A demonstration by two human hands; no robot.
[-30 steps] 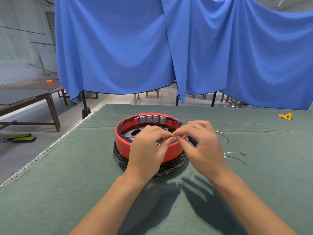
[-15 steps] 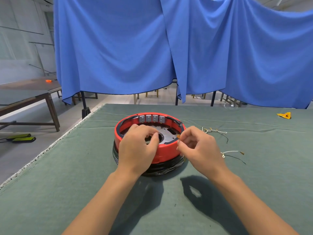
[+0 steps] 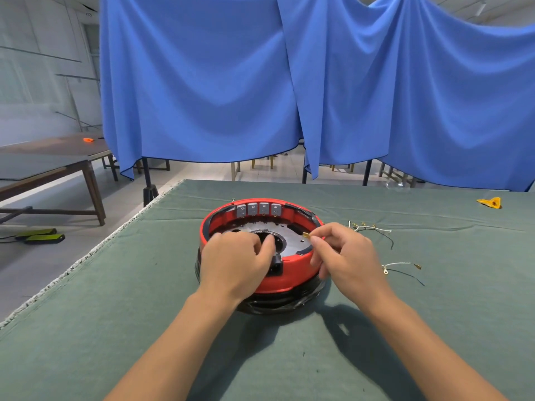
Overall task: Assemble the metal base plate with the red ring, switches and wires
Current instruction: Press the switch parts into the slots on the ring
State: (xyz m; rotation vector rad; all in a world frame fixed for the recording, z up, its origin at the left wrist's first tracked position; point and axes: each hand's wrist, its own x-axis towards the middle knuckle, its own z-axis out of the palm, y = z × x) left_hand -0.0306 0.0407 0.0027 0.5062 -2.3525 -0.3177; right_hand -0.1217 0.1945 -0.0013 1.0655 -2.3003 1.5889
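Observation:
The red ring (image 3: pixel 289 277) stands on a black wrapped stand (image 3: pixel 278 302) in the middle of the green table. Inside it lies the metal base plate (image 3: pixel 292 235), and several grey switches (image 3: pixel 258 209) line the ring's far inner wall. My left hand (image 3: pixel 234 263) grips the ring's near left rim, fingers curled over into the inside beside a black socket (image 3: pixel 276 264). My right hand (image 3: pixel 347 256) pinches a wire's small brass terminal (image 3: pixel 306 235) just over the ring's right rim. Loose wires (image 3: pixel 370 228) with brass ends lie to the right, and another pair (image 3: pixel 402 266) sits nearer.
Green cloth covers the table (image 3: pixel 115 328), whose left edge runs diagonally. A yellow scrap (image 3: pixel 489 202) lies far right. Blue curtains (image 3: pixel 260 82) hang behind. A brown bench (image 3: pixel 43 169) stands to the left on the floor.
My hands have parted from over the ring's near side. The left one settled on the near left rim, and the right one moved right, holding the brass terminal above the right rim.

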